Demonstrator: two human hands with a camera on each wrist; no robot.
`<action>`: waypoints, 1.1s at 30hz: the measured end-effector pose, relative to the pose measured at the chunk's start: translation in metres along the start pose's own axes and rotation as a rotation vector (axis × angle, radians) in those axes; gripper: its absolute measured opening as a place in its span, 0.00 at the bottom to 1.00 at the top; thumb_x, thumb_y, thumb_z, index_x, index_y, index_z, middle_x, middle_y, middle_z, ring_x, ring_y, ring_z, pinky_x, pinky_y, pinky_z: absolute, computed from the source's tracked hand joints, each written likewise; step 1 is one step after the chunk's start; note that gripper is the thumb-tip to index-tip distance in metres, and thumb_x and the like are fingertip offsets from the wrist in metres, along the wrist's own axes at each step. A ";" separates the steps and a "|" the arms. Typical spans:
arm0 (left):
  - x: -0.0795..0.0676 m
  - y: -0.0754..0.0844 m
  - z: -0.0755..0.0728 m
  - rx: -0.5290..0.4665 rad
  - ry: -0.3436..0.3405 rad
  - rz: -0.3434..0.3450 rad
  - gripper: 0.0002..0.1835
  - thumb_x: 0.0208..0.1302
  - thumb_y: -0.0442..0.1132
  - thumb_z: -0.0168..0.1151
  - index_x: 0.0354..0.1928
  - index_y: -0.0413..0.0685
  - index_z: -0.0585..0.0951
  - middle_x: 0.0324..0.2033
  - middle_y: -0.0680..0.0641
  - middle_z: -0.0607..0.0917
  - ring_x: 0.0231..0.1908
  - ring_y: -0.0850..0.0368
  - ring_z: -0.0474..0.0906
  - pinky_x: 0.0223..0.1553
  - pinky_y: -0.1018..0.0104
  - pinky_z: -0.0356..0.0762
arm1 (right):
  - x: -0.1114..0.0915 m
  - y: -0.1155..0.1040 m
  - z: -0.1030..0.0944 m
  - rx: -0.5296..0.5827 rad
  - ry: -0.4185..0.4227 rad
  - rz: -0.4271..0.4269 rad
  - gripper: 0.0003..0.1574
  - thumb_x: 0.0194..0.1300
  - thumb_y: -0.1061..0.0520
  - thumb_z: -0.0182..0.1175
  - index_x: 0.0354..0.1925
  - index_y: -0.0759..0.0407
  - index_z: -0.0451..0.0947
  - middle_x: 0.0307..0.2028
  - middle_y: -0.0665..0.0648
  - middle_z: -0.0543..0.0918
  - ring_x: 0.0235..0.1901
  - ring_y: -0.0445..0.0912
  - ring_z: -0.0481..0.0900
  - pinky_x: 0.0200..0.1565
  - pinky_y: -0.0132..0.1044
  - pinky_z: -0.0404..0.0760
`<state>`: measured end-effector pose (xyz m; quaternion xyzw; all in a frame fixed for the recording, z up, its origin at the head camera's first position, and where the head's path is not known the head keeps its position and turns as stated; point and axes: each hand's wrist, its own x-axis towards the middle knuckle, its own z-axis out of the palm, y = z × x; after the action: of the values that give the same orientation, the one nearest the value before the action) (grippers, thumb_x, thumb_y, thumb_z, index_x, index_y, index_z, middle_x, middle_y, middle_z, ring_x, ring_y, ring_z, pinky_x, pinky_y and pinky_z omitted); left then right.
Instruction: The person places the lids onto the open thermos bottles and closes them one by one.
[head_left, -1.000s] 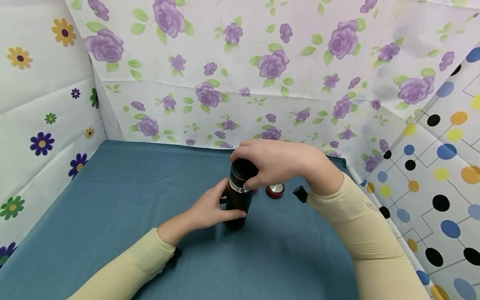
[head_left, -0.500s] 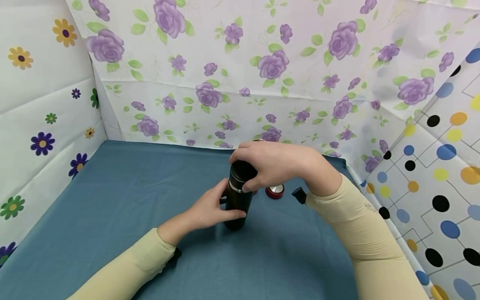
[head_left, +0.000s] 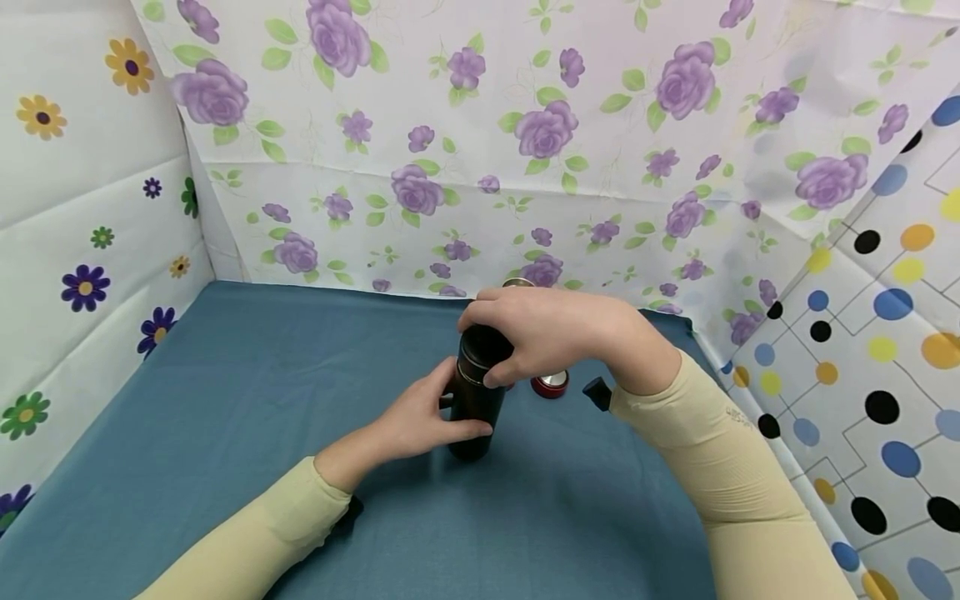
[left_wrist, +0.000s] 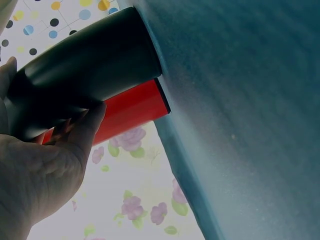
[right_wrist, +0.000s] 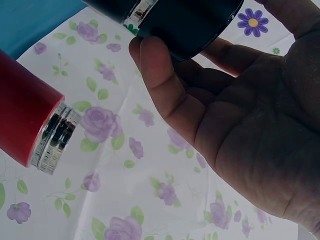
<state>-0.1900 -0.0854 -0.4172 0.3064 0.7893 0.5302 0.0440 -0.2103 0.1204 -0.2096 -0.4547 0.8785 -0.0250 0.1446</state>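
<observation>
A black thermos stands on the blue cloth, tilted slightly as seen from above. My left hand grips its body from the left, thumb across the front. On its top sits a black lid, which my right hand holds from above with fingers and thumb around the side. A silver band shows between lid and body in the right wrist view. Close behind stands a red thermos, mostly hidden in the head view; its bare threaded silver neck carries no lid.
A red cap with a silver top face lies on the cloth right of the thermoses. Blue cloth covers the table. Floral sheets hang behind and left; a dotted sheet hangs at the right.
My right hand and the black lid have sunk slightly and shifted a little left. The silver band beneath the lid has narrowed. My left hand stays in place on the thermos.
</observation>
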 end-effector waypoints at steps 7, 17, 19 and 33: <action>0.001 0.000 0.000 -0.001 -0.002 0.006 0.37 0.58 0.57 0.76 0.65 0.71 0.67 0.55 0.61 0.78 0.57 0.64 0.76 0.63 0.49 0.75 | 0.000 0.001 0.002 -0.002 0.014 -0.020 0.34 0.65 0.44 0.71 0.66 0.48 0.74 0.57 0.47 0.75 0.52 0.43 0.75 0.50 0.39 0.80; 0.001 0.001 0.000 0.000 -0.005 0.004 0.36 0.58 0.56 0.76 0.64 0.70 0.67 0.53 0.61 0.79 0.56 0.65 0.76 0.63 0.49 0.75 | 0.000 0.001 0.004 -0.008 0.032 -0.036 0.33 0.65 0.43 0.71 0.65 0.47 0.74 0.56 0.46 0.75 0.51 0.41 0.75 0.50 0.37 0.80; 0.001 0.001 0.000 0.001 -0.005 0.006 0.35 0.58 0.56 0.76 0.64 0.70 0.67 0.52 0.61 0.79 0.56 0.64 0.77 0.63 0.49 0.75 | 0.000 0.001 0.004 -0.009 0.037 -0.040 0.33 0.65 0.43 0.71 0.65 0.47 0.74 0.56 0.46 0.75 0.51 0.41 0.75 0.50 0.37 0.80; 0.000 0.001 0.001 0.012 -0.004 0.006 0.36 0.59 0.57 0.76 0.65 0.71 0.67 0.54 0.62 0.78 0.56 0.66 0.76 0.63 0.51 0.76 | 0.000 -0.002 0.006 -0.022 0.052 -0.029 0.32 0.64 0.44 0.72 0.63 0.46 0.75 0.54 0.45 0.75 0.49 0.40 0.75 0.48 0.35 0.79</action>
<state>-0.1894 -0.0845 -0.4164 0.3099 0.7915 0.5251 0.0422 -0.2073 0.1200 -0.2145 -0.4682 0.8754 -0.0292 0.1165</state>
